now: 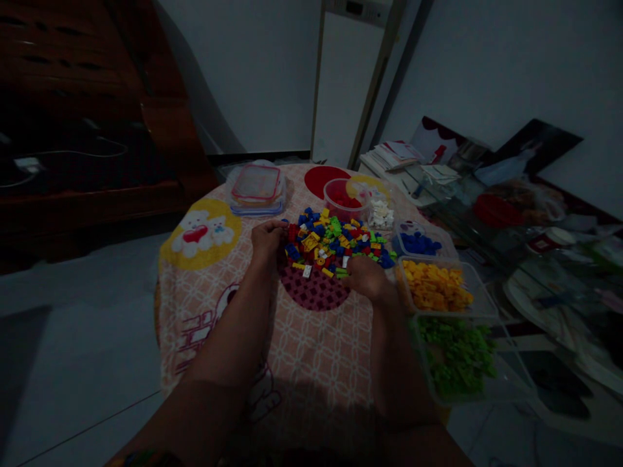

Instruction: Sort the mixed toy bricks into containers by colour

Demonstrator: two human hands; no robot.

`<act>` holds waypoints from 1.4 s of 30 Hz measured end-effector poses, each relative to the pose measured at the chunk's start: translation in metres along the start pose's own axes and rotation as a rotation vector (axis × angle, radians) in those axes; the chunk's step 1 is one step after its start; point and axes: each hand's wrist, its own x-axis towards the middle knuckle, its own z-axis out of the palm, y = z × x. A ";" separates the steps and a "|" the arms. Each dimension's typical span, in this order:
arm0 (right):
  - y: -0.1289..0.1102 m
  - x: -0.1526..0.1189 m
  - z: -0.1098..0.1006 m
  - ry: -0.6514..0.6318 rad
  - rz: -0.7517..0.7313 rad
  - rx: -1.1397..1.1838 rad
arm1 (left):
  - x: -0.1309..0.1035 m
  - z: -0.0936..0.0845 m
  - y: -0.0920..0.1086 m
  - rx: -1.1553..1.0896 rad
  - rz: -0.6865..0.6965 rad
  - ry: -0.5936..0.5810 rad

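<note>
Head view: reaching, bent-fingered, with left hand [266, 240] to left edge of brick pile [331, 239] at frame centre, with right hand [368, 277] to lower-right edge; cannot tell whether gripping anything.

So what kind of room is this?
Probably a living room in someone's home: there's what looks like a wooden sofa, a cartoon-bear cloth, and a heap of toy bricks.

The room is dim: brown wooden seat [168, 130] on the left, pale floor [92, 324], plain pale walls [253, 78].
</note>
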 end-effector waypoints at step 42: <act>0.051 -0.006 0.009 0.627 -0.126 0.313 | -0.019 0.010 0.024 0.824 0.243 -0.301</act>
